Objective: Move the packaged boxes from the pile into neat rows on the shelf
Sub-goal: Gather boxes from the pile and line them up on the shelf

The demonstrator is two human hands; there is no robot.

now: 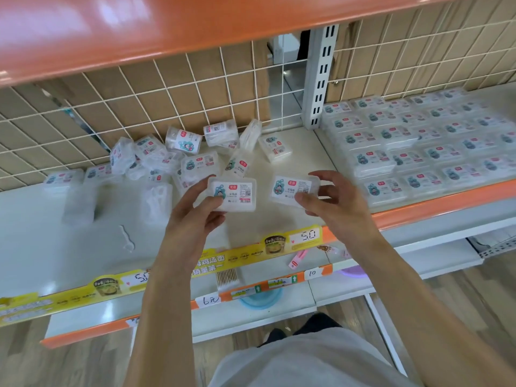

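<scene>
Left hand (201,205) pinches small translucent plastic box (232,193), rounded corners, white label with cartoon figure and barcode. Your right hand (329,197) grips matching box (293,189) beside it, both held above pale shelf (42,247). Jumbled pile (178,157) lies behind, against wire grid backing (139,101). Neat rows (424,143) fill shelf to right. Handwritten price tags read "5.0" (307,235), "6元" (208,300), "10" (312,272).

Price tag (305,236), lower right of centre, is showing "5.0". Lower-shelf tags are reading "6元" (210,300) and "10" (312,273). Box labels are staying illegible.
</scene>
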